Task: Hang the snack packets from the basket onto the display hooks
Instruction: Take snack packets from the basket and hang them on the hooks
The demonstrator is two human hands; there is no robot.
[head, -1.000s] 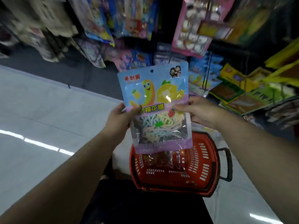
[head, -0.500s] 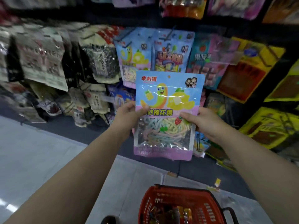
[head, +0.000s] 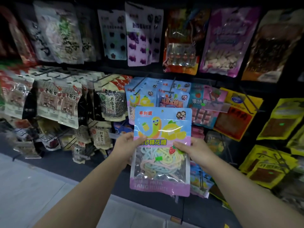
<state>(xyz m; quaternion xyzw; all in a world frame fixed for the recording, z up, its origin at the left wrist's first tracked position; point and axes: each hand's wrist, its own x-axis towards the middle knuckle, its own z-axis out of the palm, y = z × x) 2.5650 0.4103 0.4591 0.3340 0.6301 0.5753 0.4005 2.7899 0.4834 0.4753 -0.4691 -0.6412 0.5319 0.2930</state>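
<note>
Snack packet, blue and lilac with a cartoon worm and lemon, is hanging upright in front of the display rack, reading 乖刺猬 at top and 棉花糖 across its middle. The left hand is pinching its left edge, the right hand is pinching its right edge. Behind it, matching blue packets are hanging on a hook; seed bags to the left are showing 老街口.
</note>
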